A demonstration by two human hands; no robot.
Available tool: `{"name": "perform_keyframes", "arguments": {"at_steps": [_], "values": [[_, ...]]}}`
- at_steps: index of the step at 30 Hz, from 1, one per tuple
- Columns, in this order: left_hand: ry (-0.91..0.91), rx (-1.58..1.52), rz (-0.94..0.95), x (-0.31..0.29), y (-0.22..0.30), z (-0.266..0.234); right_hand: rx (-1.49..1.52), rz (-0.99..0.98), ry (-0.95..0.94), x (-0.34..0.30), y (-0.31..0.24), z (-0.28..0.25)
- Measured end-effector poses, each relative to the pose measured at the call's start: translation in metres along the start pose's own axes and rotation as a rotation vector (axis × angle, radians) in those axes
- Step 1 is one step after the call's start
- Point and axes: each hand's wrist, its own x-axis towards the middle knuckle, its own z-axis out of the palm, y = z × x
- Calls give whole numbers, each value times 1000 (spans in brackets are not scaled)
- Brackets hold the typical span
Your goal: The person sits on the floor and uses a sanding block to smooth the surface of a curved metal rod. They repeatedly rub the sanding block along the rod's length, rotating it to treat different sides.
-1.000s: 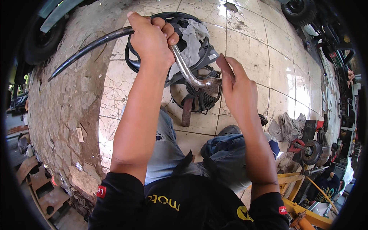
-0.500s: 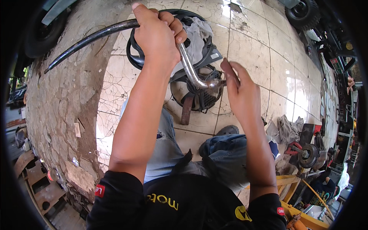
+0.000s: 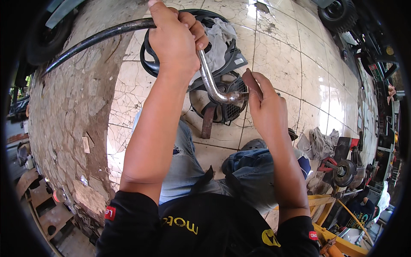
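My left hand (image 3: 175,45) is wrapped round a bent metal bar (image 3: 209,79), raised above the floor. The bar's long curved part, reaching out to the left, is black; its short bent part is bare and shiny. Pinched in my right hand (image 3: 269,105) is a brown strip of sandpaper (image 3: 252,85), at the bar's near right end. My fingers partly hide that end. Below lies a black fan (image 3: 235,103) with a mesh guard, and a second brown strip (image 3: 208,122) rests against it.
Beyond the fan, a grey rag (image 3: 220,40) lies in a round black frame (image 3: 150,64). Cracked white tiles (image 3: 278,51) meet rough concrete (image 3: 72,107) at left. At right are another rag (image 3: 319,143), a grinder-like tool (image 3: 343,171) and a yellow metal frame (image 3: 323,205).
My right hand and the sandpaper have shifted slightly left, and the hand has turned a little. The bar's black end has moved slightly up and left. Both hands keep their hold.
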Motion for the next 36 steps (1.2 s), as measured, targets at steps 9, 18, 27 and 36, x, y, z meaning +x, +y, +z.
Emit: {"name": "perform_keyframes", "arguments": {"at_steps": [9,18,27,36], "values": [[-17,-104,-9,15,6,-16,224,180,80,25,6,-36],[-184,-460,-143,33,16,-32,836,277,-60,3,-9,-62],[-233,-550,-183,43,12,-40,867,194,-123,-3,0,-60],[-203,-563,-225,44,8,-39,913,90,-31,-6,5,-48]]}}
